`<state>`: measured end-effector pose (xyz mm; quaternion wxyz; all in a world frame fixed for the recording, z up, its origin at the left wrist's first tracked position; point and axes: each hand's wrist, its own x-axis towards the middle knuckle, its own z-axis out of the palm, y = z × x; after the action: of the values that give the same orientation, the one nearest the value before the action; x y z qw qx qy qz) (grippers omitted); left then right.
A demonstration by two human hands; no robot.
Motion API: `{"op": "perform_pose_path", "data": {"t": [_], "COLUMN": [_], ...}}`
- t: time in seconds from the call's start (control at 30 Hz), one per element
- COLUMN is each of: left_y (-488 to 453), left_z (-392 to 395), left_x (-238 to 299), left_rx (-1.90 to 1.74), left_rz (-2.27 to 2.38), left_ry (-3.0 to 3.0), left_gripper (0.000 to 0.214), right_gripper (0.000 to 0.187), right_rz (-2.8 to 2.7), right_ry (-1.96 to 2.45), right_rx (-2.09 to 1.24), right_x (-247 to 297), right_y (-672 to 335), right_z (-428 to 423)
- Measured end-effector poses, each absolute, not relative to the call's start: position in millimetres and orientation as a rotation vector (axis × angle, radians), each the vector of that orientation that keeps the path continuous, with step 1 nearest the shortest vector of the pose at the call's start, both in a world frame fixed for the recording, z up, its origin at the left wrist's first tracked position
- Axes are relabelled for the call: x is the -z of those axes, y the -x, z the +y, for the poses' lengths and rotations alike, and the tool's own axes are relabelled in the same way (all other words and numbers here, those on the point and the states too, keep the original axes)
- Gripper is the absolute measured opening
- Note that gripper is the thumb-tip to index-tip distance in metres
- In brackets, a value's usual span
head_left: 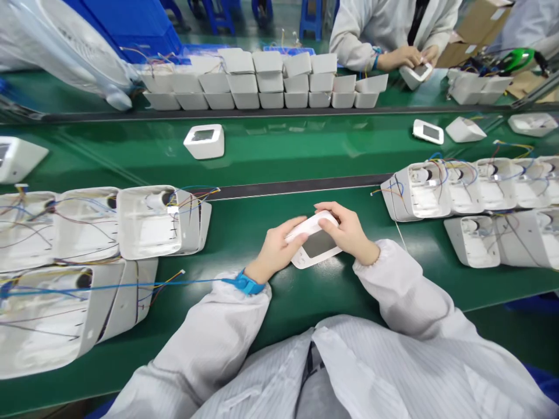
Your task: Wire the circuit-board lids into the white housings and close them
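Note:
Between my hands is a white device housing with a grey display (322, 243), tilted over the green bench in front of me. My left hand (282, 243) grips its left side, thumb across the front face and fingers behind the top edge. On the right, my right hand (347, 228) holds the upper corner, its thumb pressed on the front near the screen. The fingertips behind the device are partly hidden. A blue wrist strap (245, 283) with a blue cord circles my left wrist.
Open white housings with loose wires (151, 224) stand in rows at left, more housings (430, 189) at right. A finished-looking white unit (204, 141) sits on the green belt beyond a dark rail (301, 185). Across it, a co-worker's hands (408, 58) hold a similar unit. A white fan (78, 46) stands upper left.

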<state>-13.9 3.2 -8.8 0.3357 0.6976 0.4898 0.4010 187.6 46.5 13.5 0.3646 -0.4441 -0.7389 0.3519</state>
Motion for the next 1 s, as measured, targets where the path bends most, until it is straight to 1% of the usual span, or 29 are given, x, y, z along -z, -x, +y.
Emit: {"op": "perform_pose_path", "data": {"t": [0.07, 0.23, 0.33, 0.47, 0.73, 0.8, 0.87, 0.9, 0.93, 1.0], "left_y": [14.5, 9.7, 9.2, 7.9, -0.8, -0.2, 1.3, 2.2, 3.1, 4.3], "left_z": [3.0, -3.5, -5.5, -7.8, -15.2, -13.5, -11.8, -11.1, -10.7, -11.0], "left_x": [9.6, 5.2, 2.8, 3.0, 3.2, 2.8, 1.8, 1.2, 0.7, 0.3], "left_rx": [-1.051, -1.065, -1.057, -1.054, -1.012, -1.041, -1.103, -1.143, -1.172, -1.180], "left_rz": [1.272, 1.325, 1.333, 1.322, 1.370, 1.369, 1.352, 1.335, 1.333, 1.313], "left_ry": [-1.796, -1.913, -1.992, -2.064, -2.016, -1.944, -1.842, -1.769, -1.692, -1.610], "left_gripper": [0.041, 0.037, 0.038, 0.039, 0.043, 0.042, 0.040, 0.039, 0.039, 0.038], "right_gripper": [0.038, 0.043, 0.038, 0.030, 0.025, 0.030, 0.043, 0.051, 0.055, 0.055], "right_rz": [-1.908, -1.960, -1.977, -1.994, -1.993, -1.988, -1.995, -2.011, -2.059, -2.146], "right_ry": [1.116, 1.181, 1.251, 1.229, 1.229, 1.204, 1.190, 1.215, 1.283, 1.430], "right_rx": [-0.904, -0.834, -0.727, -0.619, -0.622, -0.658, -0.672, -0.630, -0.581, -0.495], "right_x": [-14.1, -18.2, -20.7, -20.2, -16.8, -15.6, -12.8, -10.5, -7.5, 0.4], "right_y": [-188.2, -185.4, -181.9, -182.0, -187.1, -186.3, -186.3, -187.0, -188.4, -192.7], "right_z": [45.6, 41.4, 38.2, 37.9, 44.6, 44.3, 44.0, 44.3, 45.3, 49.3]}}
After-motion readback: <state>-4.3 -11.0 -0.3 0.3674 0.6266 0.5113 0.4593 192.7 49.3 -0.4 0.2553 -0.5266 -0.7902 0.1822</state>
